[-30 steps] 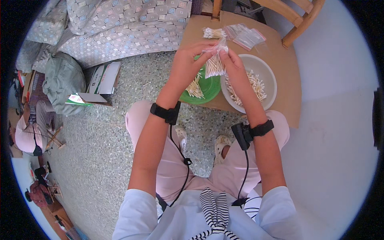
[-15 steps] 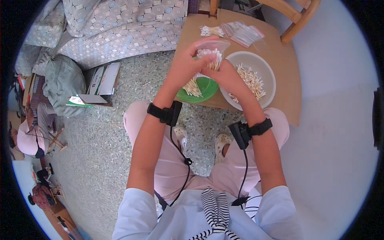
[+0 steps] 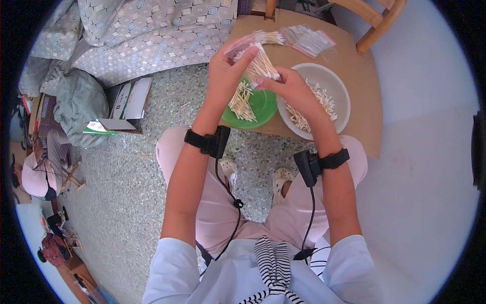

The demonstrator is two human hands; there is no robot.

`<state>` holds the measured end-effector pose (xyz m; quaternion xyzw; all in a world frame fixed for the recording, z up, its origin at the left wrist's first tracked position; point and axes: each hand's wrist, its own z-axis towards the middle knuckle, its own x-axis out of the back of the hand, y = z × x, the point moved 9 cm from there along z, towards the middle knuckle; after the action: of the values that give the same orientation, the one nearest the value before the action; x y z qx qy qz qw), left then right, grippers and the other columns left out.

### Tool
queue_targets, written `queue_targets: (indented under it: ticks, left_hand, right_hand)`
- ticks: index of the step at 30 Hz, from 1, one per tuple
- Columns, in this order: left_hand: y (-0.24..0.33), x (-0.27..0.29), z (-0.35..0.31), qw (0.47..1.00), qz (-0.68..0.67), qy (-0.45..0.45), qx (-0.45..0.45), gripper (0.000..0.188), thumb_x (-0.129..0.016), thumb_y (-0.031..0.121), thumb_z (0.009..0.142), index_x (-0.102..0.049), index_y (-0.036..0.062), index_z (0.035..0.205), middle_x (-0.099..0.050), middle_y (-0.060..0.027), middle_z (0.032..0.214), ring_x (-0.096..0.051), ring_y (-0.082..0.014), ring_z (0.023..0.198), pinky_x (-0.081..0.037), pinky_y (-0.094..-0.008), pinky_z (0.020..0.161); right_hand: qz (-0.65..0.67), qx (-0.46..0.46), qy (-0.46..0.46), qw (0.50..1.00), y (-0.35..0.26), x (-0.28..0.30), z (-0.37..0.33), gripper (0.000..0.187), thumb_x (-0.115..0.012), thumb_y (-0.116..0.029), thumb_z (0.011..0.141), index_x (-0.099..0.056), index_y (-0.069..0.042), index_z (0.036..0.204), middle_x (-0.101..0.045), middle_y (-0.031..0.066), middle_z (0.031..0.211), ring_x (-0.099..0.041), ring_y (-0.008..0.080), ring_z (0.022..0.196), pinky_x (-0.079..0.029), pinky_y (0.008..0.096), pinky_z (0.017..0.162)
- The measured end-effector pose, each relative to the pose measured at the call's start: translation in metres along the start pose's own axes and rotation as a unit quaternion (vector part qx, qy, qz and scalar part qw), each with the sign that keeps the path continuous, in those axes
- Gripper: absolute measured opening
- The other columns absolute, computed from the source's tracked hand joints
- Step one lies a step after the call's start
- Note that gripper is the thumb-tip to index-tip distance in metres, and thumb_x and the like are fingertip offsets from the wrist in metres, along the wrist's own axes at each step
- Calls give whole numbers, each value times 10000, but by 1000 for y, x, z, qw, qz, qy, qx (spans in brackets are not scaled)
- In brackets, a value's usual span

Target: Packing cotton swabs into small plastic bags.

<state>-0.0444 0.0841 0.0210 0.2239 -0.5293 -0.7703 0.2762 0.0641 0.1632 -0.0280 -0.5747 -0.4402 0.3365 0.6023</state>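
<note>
Over the green basket (image 3: 267, 105), my left hand (image 3: 224, 68) grips a clear zip bag of cotton swabs (image 3: 260, 67) by its upper left side, thumb across the front. My right hand (image 3: 296, 90) pinches the lower right end of the same bag. The bag hangs tilted, with its swabs lying side by side. Loose cotton swabs (image 3: 242, 105) lie in the left part of the green basket. More swabs (image 3: 325, 104) are heaped in a white bowl (image 3: 345, 99) just right of my right hand, partly hidden by my forearm.
A brown cardboard sheet (image 3: 362, 101) lies under the basket and bowl. At its far side rest a filled swab bag (image 3: 274, 37) and several flat clear bags (image 3: 315, 43). A wooden chair back (image 3: 374, 35) stands beyond. An opened carton (image 3: 130, 101) sits on the floor at left.
The bag has turned and tilted, showing more of the swabs' length. My left hand has shifted slightly left and up, and my right hand has moved to the bag's lower end.
</note>
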Motion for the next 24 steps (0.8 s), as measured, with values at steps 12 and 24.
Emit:
queue_targets:
  ticks: [12,24]
  left_hand:
    - [-31,25,-7,983,-114,132,61,265,-561,198,931,-569,-8,1096,-623,-73,994,-589,-110,886,-481,-249,750]
    - [-71,-19,-22,921,-316,15,228,290,-505,255,955,-538,53,1160,-629,-88,1045,-630,-179,909,-518,-284,674]
  right_hand:
    - [349,29,14,937,-4,-37,-2,465,-484,-270,957,-412,-25,1346,-549,103,1211,-627,195,950,-460,312,849]
    - [128,109,124,978,-25,-10,-8,348,-593,-204,913,-558,-74,1233,-600,38,956,-590,90,810,-495,224,690]
